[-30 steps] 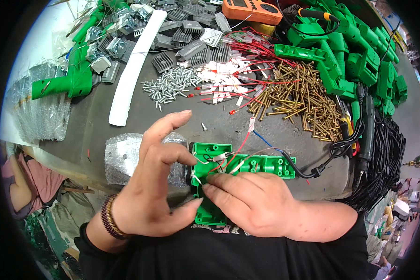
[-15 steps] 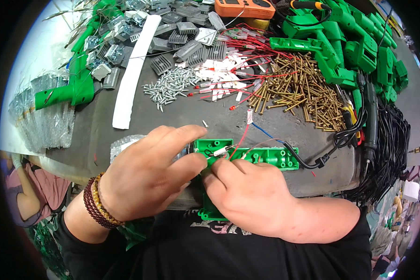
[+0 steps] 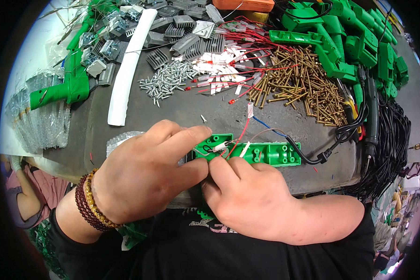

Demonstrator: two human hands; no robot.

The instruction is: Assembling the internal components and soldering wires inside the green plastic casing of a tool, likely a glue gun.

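1. Moved since the first frame: left hand (image 3: 144, 172) was spread wide, thumb and index well apart; now it has closed in over the left end of the green plastic housing half (image 3: 277, 154). Right hand (image 3: 252, 196) still works at the housing.
2. Housing: by the desk's near edge, around mid-width, open side up. Rigid moulded shell, ribbed inside, round screw bosses; lower part mostly hidden by hands.
3. Left hand: fingers bent, index by the housing's upper left corner, thumb lower down, gap between. Can't tell if anything is gripped.
4. Right hand: fingers curled, tips down at the housing. Tips hidden, grip can't be told.
5. In the shell: white tubular sleeve (image 3: 220, 147), thin wires. Red wire (image 3: 244, 131) and blue wire (image 3: 268, 128) meet at a whitish sleeve beyond it; smooth black cable (image 3: 305, 156) off its right end.
6. Desk (image 3: 172, 112), dark, scuffed: heap of short silver screws (image 3: 165, 81), long brass-coloured screws (image 3: 308, 88) to their right, finned grey metal heat sinks (image 3: 184, 44) toward the far edge.
7. Left side: soft-looking white strip (image 3: 131, 70), crinkled clear bubble wrap (image 3: 44, 109).
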